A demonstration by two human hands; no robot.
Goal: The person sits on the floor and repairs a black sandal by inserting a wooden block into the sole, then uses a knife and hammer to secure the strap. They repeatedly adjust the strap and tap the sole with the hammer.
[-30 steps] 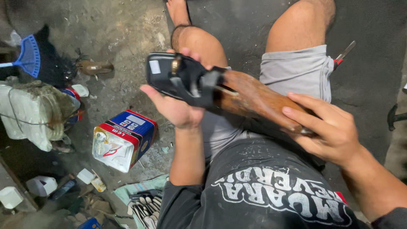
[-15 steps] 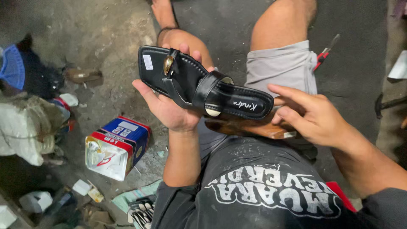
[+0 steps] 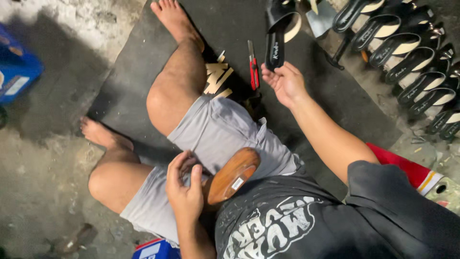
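While we sit on the dark rubber mat (image 3: pixel 143 72) with both knees bent, our left hand (image 3: pixel 184 192) rests in the lap with its fingers curled around the front end of a wooden shoe last (image 3: pixel 232 175). The last lies tilted across the grey shorts (image 3: pixel 215 134), its rounded brown heel end up and toward the right, with a small white sticker on that end. Our right hand (image 3: pixel 286 84) is stretched out ahead, palm up and fingers loosely bent, gripping the lower end of a black sandal (image 3: pixel 278 36). That sandal stands roughly upright over the mat, its strap arching at the top and its pale edge visible along the sole. Just left of the right hand, a red utility knife (image 3: pixel 253 69) lies on the mat, and beside it, against the thigh, sits a small heap of pale wooden strips (image 3: pixel 218 76). Along the upper right edge, well apart from the lap, a row of finished black sandals (image 3: pixel 407 62) stands in sequence on the concrete floor. A blue crate (image 3: pixel 17 72) stands at the far left, off the mat. A red and white container (image 3: pixel 421 175) lies behind our right arm.
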